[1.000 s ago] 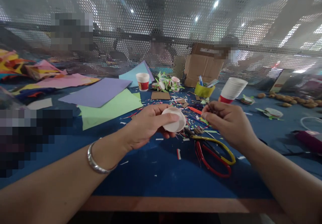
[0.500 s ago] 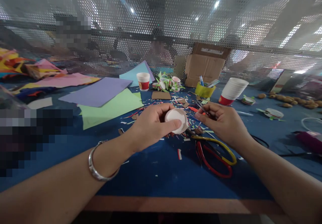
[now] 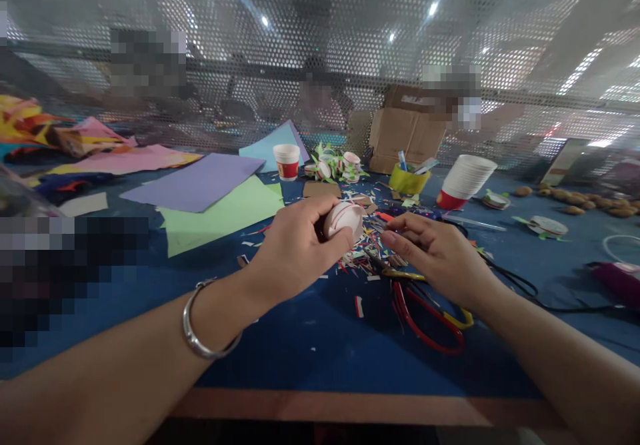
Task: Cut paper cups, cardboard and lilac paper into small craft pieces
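My left hand is closed round a small white cup base, apparently cut from a paper cup, with red lines on its side. The base is tilted, its round side turned toward the right. Across from it, my right hand hovers with fingers apart and curved, and I see nothing in its grasp. Scissors with red and yellow handles lie beneath the right hand, partly hidden by it. A dark tool with an orange tip lies just beyond the right fingers. Paper scraps are strewn between and under both hands.
Coloured paper sheets lie at left. A paper cup, small green-and-white paper crafts, a yellow pen holder and a tilted cup stack stand further back. A black cord runs off rightward. A perforated screen rises behind.
The thin dark tool that was between my right fingers is no longer there, and those fingers have opened. My left hand has turned the cup base, showing its red-lined side.
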{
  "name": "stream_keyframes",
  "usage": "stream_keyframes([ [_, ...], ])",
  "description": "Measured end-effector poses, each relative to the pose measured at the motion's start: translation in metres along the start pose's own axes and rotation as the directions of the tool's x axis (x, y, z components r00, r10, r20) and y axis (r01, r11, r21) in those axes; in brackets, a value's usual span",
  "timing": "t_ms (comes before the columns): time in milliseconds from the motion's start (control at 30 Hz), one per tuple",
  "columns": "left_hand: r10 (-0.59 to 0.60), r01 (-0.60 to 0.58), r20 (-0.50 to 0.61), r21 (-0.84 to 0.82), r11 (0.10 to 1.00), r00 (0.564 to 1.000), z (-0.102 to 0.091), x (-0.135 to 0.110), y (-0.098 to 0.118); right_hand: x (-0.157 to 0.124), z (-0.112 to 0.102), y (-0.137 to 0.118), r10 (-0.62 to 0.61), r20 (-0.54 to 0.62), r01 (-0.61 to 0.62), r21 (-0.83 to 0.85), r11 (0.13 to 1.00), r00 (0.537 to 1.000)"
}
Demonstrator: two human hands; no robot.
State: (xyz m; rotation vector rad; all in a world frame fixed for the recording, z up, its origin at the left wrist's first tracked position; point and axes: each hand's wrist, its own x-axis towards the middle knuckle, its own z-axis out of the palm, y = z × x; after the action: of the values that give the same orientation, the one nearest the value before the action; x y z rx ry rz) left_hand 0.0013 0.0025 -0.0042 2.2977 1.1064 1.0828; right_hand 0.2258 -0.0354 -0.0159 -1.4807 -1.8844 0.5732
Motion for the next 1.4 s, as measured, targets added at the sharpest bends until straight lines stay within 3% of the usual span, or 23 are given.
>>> stream_keyframes([
  [167, 0.119, -0.105, -0.08, 0.154, 0.982, 0.99, 0.001, -0.001, 0.007, -0.003, 0.001, -0.005, -0.028, 0.061, 0.028, 0.011, 1.0, 0.998],
  [433, 0.209, -0.195, -0.093, 0.138, 0.971, 0.974, 0.003, -0.004, 0.01, -0.004, -0.001, -0.009, -0.056, 0.119, 0.062, -0.044, 0.997, 0.991],
  [533, 0.195, -0.185, -0.082, 0.125, 0.975, 0.977, 0.002, -0.004, 0.01, -0.005, -0.003, -0.009, -0.066, 0.133, 0.069, -0.023, 0.997, 0.989],
  [767, 0.014, -0.013, 0.012, -0.07, 0.997, 1.0, 0.0, -0.003, 0.006, -0.004, -0.004, -0.008, -0.073, 0.095, 0.074, -0.007, 0.997, 0.993],
  [867, 0.008, -0.007, 0.006, -0.088, 0.996, 1.0, 0.0, -0.003, 0.006, -0.005, -0.004, -0.008, -0.061, 0.113, 0.065, -0.027, 0.998, 0.992],
  [1167, 0.291, -0.275, -0.101, 0.149, 0.95, 0.951, 0.001, -0.005, 0.005, -0.005, -0.003, -0.011, -0.114, 0.108, 0.115, 0.001, 0.993, 0.988],
  [1400, 0.34, -0.319, -0.075, 0.211, 0.924, 0.937, 0.002, -0.008, 0.007, -0.005, -0.003, -0.011, -0.094, 0.117, 0.093, 0.015, 0.996, 0.989],
])
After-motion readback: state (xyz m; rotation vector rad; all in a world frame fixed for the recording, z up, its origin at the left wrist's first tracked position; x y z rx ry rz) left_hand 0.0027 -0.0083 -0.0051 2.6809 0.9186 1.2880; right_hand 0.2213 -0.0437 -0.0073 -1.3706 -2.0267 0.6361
